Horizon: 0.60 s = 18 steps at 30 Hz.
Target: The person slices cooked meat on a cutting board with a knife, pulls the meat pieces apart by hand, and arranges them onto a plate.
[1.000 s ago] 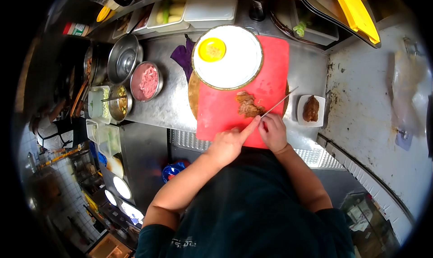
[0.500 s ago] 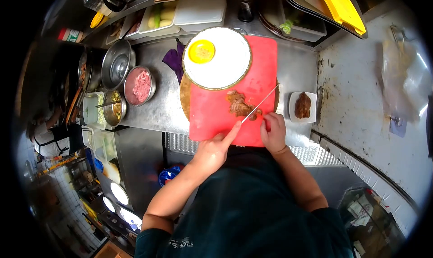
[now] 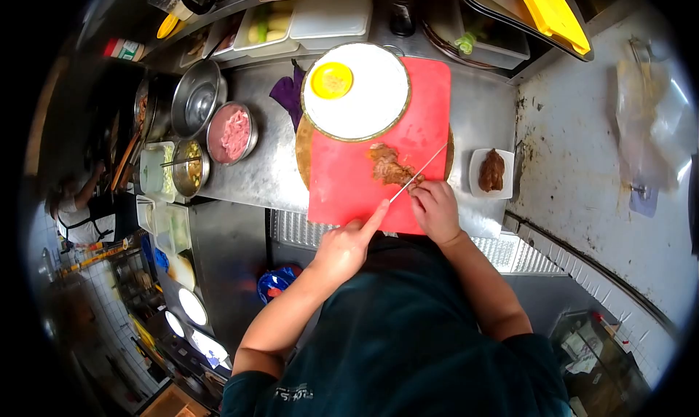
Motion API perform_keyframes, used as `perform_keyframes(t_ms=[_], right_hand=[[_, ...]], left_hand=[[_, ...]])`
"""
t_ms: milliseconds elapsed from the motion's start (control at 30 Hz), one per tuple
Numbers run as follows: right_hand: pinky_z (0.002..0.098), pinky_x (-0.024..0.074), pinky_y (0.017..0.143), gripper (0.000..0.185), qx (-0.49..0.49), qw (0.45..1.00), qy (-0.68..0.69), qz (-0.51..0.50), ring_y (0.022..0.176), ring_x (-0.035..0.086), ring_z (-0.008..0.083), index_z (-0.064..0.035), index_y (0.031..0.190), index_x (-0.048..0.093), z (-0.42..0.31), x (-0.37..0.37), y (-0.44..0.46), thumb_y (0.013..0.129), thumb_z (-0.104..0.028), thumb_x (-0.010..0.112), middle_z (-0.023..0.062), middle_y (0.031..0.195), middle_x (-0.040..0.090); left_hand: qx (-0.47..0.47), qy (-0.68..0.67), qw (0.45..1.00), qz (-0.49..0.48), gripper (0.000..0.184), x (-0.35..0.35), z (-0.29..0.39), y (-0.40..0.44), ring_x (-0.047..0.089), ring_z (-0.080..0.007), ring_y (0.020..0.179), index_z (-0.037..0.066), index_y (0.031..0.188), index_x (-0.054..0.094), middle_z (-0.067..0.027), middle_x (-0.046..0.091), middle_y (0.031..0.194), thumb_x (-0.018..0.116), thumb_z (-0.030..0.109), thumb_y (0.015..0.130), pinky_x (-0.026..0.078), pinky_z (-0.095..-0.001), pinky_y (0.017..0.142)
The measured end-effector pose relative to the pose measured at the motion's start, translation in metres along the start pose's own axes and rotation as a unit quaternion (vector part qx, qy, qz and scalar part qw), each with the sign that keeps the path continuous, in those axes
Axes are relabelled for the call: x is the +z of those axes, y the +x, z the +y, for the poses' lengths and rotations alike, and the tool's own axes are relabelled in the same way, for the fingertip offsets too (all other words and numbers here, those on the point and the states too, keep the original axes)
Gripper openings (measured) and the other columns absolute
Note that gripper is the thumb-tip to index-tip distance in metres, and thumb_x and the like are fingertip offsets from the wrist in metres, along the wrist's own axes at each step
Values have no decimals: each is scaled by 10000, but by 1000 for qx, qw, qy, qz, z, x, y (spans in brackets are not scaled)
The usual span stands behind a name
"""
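On a red cutting board (image 3: 342, 191) lies a heap of brown cooked meat (image 3: 388, 166), partly cut into slices. My left hand (image 3: 342, 248) grips a knife (image 3: 422, 171) with the index finger stretched along it; the handle is hidden in the palm. The narrow blade slants up to the right across the meat's right end. My right hand (image 3: 437, 210) is just right of the blade, its curled fingertips holding the small end of the meat. Above the meat, a large white round plate (image 3: 371, 111) carries a small yellow dish (image 3: 331, 80).
A white square dish (image 3: 507, 182) with another brown piece of meat stands at right. To the left are a metal bowl of pink raw meat (image 3: 234, 133), an empty-looking metal bowl (image 3: 199, 98) and a purple cloth (image 3: 287, 93). Another person (image 3: 87, 217) is at far left.
My right hand has moved slightly left and closed in on the meat's end beside the blade. The knife stays at nearly the same slant. The whole view has shifted slightly.
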State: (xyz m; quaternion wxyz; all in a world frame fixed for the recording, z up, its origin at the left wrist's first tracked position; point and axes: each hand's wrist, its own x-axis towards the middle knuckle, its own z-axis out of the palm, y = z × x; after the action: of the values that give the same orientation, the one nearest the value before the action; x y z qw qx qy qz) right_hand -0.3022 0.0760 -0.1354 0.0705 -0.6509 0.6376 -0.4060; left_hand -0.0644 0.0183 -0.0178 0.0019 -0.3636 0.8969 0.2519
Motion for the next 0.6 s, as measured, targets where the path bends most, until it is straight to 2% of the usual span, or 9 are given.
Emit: perform_keyframes(t_ms=[167,267,367,467,600], right_hand=[[448,563,853,224,51,998,20,37,965,673,340,-63,1039,736,2,-1,-10,839,-24,827,102,1060,706],[441,570,853,212,86,994,49,42,963,686,346,-49,1056,738,0,-9,-10,865,-24,827,121,1064,723],[424,574,866,208,166,981,90,43,984,697,340,-39,1065,740,-4,-12,-12,877,-36,830,135,1073,740],[423,574,875,201,203,972,111,41,996,699,342,-35,1066,743,-4,-12,-13,883,-36,826,143,1079,745],[436,575,883,190,163,983,79,27,1006,699,355,-35,1062,740,2,-16,-13,890,-41,819,144,1089,746]], left_hand=[[0,0,1000,6,795,10,-5,4,713,-411,722,142,1632,511,-188,693,832,661,-57,877,608,-511,702],[21,-21,999,38,862,14,-9,-1,692,-409,667,194,1683,447,-183,638,794,636,-33,872,595,-526,666],[24,-32,998,39,864,9,-6,-5,691,-406,671,179,1682,446,-179,636,793,645,-35,869,594,-525,671],[25,-11,999,16,849,10,-8,-2,689,-403,669,166,1673,458,-178,642,802,654,-37,871,594,-522,667],[18,-9,1000,8,808,2,-3,-3,715,-406,754,115,1655,461,-194,699,887,665,-43,889,600,-504,698]])
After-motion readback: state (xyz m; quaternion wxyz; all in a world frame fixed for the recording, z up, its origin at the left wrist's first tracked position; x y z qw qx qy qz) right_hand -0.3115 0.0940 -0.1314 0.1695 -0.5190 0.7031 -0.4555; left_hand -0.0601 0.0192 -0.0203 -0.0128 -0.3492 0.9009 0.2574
